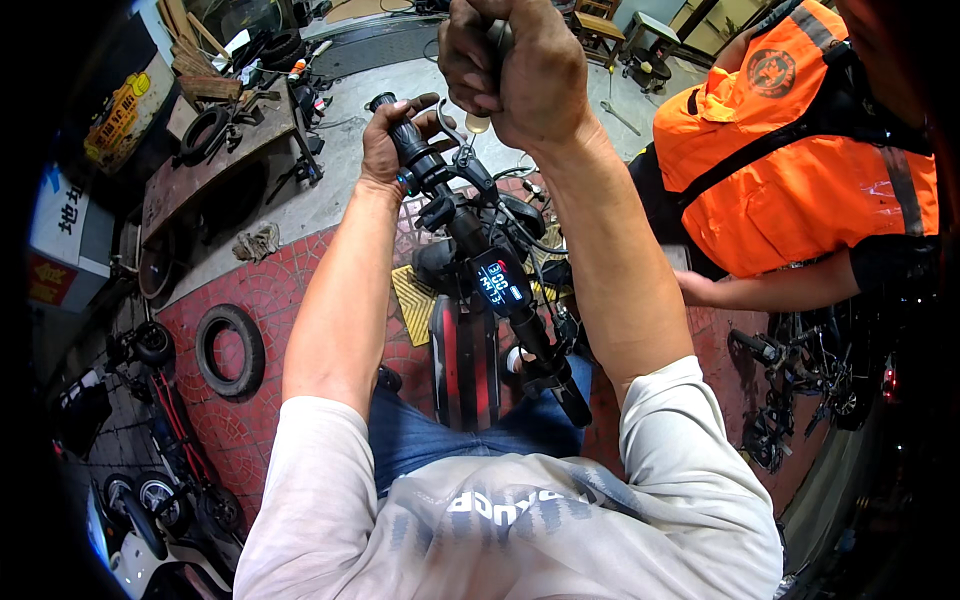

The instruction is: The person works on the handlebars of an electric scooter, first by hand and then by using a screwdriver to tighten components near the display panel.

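My left hand [383, 148] is wrapped round the black rubber handlebar grip [406, 138] of an electric scooter, its fingers near the silver brake lever [450, 122]. Above the lever, my right hand [525, 75] is closed in a fist round what looks like a screwdriver [478, 125]; only its pale end and a thin shaft show below the fingers, the rest being hidden. On the handlebar [468, 232] sits a lit display [498, 283]. The scooter's black and red deck [465, 365] lies between my legs.
A person in an orange vest [780, 150] stands close on the right. A loose tyre [230, 350] lies on red paving at left. Beyond it is a cluttered wooden table [225, 150]. Scooters [165, 500] stand lower left, and scooter parts [790, 380] lie at right.
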Tool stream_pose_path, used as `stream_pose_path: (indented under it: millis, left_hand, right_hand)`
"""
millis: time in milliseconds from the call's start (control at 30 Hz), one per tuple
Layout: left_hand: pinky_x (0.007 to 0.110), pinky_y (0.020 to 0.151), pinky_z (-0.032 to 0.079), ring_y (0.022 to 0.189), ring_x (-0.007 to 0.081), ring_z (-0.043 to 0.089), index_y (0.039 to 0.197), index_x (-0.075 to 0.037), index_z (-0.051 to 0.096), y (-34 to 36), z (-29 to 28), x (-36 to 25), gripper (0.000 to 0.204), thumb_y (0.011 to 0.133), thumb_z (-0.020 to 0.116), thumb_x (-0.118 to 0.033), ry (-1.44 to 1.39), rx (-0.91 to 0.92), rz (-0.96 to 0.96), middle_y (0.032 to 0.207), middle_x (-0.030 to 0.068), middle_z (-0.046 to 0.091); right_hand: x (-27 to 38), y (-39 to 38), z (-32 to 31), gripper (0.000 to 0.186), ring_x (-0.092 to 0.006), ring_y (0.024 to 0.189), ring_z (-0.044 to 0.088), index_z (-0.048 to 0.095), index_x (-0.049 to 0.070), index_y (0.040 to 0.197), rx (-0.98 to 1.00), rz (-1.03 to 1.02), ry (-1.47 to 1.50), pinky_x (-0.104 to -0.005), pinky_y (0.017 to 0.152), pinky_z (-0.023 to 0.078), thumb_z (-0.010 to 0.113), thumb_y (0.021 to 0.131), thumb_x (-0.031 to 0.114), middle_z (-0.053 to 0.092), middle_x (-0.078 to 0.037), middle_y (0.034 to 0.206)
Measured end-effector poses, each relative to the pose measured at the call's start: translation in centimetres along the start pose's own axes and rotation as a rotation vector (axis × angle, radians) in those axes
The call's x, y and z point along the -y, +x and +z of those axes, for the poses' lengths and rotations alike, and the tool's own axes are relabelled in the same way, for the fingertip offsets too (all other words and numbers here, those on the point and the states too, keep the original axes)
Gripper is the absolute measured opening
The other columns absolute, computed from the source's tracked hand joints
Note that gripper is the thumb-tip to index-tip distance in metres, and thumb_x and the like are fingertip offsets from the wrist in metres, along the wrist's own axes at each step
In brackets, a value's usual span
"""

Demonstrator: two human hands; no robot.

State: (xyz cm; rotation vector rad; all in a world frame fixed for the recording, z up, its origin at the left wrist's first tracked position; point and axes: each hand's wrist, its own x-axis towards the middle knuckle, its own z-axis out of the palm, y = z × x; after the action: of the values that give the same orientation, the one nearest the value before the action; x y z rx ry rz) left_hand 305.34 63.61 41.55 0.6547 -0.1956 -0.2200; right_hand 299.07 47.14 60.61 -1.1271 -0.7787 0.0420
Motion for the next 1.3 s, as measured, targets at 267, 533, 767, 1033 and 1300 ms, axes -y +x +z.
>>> stream_pose_path:
  millis: [267,533,767,1033,1300]
  left_hand:
    - [0.05,0.096,0.056,0.099,0.0351,0.071,0.136,0.004,0.056,-0.9,1.3,-0.3,0.07,0.086,0.057,-0.044,-0.014,0.015,-0.061,0.106,0.0241,0.074]
    - [0.052,0.095,0.056,0.097,0.0367,0.072,0.136,0.004,0.055,-0.1,0.6,-0.2,0.07,0.086,0.057,-0.044,-0.029,0.072,-0.021,0.104,0.0248,0.073]
    - [0.05,0.097,0.054,0.103,0.035,0.07,0.133,0.002,0.055,-0.4,0.4,-0.3,0.065,0.088,0.057,-0.045,-0.026,0.084,-0.05,0.11,0.0222,0.072]
    - [0.054,0.099,0.052,0.088,0.0306,0.07,0.101,-0.003,0.065,-1.0,1.7,-0.5,0.036,0.089,0.062,-0.036,-0.042,0.089,0.013,0.086,0.0121,0.071]
    - [0.048,0.094,0.057,0.091,0.0278,0.073,0.109,-0.003,0.063,-1.9,3.1,-1.0,0.04,0.089,0.061,-0.038,-0.019,0.061,-0.033,0.091,0.0145,0.073]
  right_hand:
    - [0.6,0.0,0.2,0.052,-0.0099,0.043,0.035,0.047,0.008,0.071,-0.001,0.009,-0.005,-0.0268,0.04,0.026,0.037,0.109,0.043,0.038,0.001,0.053]
    - [0.4,0.2,-0.2,0.053,-0.0097,0.043,0.035,0.047,0.008,0.071,0.008,-0.001,-0.048,-0.0272,0.04,0.025,0.037,0.108,0.045,0.038,0.001,0.053]
    - [0.1,0.5,-0.4,0.053,-0.01,0.044,0.035,0.047,0.008,0.071,0.018,0.012,-0.076,-0.028,0.042,0.027,0.036,0.109,0.044,0.038,0.001,0.053]
    - [-0.3,0.3,-0.7,0.044,-0.0124,0.048,0.041,0.052,0.005,0.075,0.045,-0.019,-0.058,-0.0289,0.046,0.032,0.04,0.108,0.032,0.044,-0.002,0.057]
    - [-0.8,1.2,0.2,0.043,-0.0118,0.038,0.037,0.047,0.001,0.066,0.087,-0.137,-0.097,-0.0294,0.037,0.029,0.044,0.106,0.02,0.043,-0.004,0.05]
